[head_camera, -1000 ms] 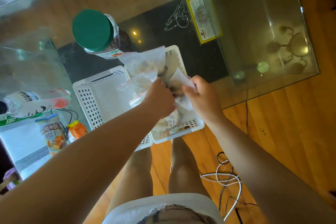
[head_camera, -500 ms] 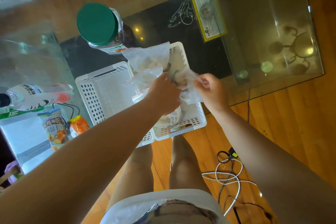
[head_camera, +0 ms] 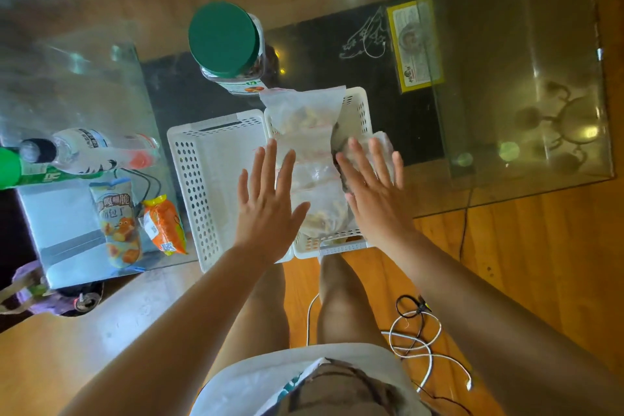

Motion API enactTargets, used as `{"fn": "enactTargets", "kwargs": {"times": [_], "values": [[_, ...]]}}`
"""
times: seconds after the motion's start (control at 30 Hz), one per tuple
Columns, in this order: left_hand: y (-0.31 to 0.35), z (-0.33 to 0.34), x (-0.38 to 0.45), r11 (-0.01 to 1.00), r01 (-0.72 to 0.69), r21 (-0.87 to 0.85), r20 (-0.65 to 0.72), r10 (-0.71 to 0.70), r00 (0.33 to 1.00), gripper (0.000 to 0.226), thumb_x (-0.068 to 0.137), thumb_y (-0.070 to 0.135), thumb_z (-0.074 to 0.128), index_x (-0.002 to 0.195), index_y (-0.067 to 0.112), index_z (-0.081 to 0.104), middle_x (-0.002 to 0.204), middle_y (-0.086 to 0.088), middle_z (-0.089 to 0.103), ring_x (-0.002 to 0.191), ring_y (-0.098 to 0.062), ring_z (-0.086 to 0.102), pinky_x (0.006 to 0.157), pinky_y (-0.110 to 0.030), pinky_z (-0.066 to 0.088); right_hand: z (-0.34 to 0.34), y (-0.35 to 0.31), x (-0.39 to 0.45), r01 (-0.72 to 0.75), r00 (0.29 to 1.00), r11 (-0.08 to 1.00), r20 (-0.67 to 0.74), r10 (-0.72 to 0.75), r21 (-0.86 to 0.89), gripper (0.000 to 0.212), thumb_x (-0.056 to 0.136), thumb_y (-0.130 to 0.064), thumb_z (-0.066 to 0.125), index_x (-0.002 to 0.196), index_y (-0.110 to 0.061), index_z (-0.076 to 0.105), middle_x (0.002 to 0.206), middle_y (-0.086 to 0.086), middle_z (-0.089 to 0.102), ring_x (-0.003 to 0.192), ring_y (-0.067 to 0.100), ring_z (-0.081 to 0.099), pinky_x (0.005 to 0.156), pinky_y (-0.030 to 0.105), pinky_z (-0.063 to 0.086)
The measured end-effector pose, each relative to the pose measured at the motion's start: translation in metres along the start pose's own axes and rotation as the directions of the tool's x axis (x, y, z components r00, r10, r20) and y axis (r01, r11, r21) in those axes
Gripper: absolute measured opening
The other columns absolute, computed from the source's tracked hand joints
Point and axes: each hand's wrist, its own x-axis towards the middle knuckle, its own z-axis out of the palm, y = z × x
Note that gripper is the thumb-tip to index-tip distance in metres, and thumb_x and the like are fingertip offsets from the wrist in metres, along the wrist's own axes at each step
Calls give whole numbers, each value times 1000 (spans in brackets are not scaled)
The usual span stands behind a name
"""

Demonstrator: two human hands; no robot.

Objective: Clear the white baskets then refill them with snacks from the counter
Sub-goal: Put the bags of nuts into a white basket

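Two white perforated baskets stand side by side at the near edge of the glass table. The left basket (head_camera: 202, 172) shows only its bare white bottom. The right basket (head_camera: 361, 111) is packed with several clear zip bags of snacks (head_camera: 304, 118). My left hand (head_camera: 266, 203) hovers flat with fingers spread over the seam between the baskets. My right hand (head_camera: 374, 186) is spread flat over the right basket's bags, and I cannot tell whether it touches them. Neither hand holds anything.
A jar with a green lid (head_camera: 229, 47) stands just behind the baskets. At the left lie a clear bottle (head_camera: 91, 152), a blue snack pouch (head_camera: 116, 223) and an orange snack pack (head_camera: 163, 223). White and black cables (head_camera: 415, 338) lie on the wood floor near my legs.
Both hands were pinching and arranging the zip bags in the right basket; they have let go and now spread flat above the baskets.
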Motion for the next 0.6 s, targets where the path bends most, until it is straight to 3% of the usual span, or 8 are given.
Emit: {"fn": "enactTargets", "kwargs": {"times": [0.07,0.1,0.23,0.4,0.5,0.6], "values": [[-4,10,0,1000,19,-8,56,-18,998,78,92,50,39,148,23,-8,145,-1,-33,141,-24,-24,115,-43,-7,12,16,-1,-88,989,995,113,92,-42,72,93,-43,44,146,-24,1,156,5,-4,143,28,-8,114,52,-4],[-5,13,2,1000,12,-11,68,-12,998,78,92,50,39,148,24,-8,144,-1,-35,141,-25,-23,116,-44,-5,17,23,-2,-101,984,993,143,108,-57,71,93,-48,39,145,-25,-4,155,4,-8,144,28,-9,115,52,-5],[-9,18,21,1000,-17,24,52,16,999,76,92,50,39,148,26,-7,150,-6,-31,136,-25,-29,116,-46,-2,23,37,-2,-76,986,996,144,81,-42,73,89,-57,32,146,-21,5,154,11,-4,143,31,-5,114,53,5],[-12,15,40,999,-49,13,60,48,997,75,93,51,36,149,25,-6,156,-11,-21,144,-30,-17,117,-47,2,23,47,-8,-196,967,980,172,189,23,83,81,-72,11,144,-22,-10,154,9,-15,143,31,-13,114,46,-3],[-16,10,42,996,-76,-54,46,78,996,73,93,50,35,149,24,-4,157,-9,-18,145,-28,-13,117,-46,3,15,44,-12,-277,950,956,175,257,99,83,85,-65,19,147,-18,-9,156,10,-15,143,27,-14,116,45,-2],[-23,2,33,976,-92,-196,1,94,996,71,94,44,40,150,24,2,159,-5,-10,147,-26,-4,117,-44,8,-1,26,-13,-356,934,914,101,343,193,71,93,-48,33,149,-15,7,158,12,-4,145,28,-1,116,47,15]]}}
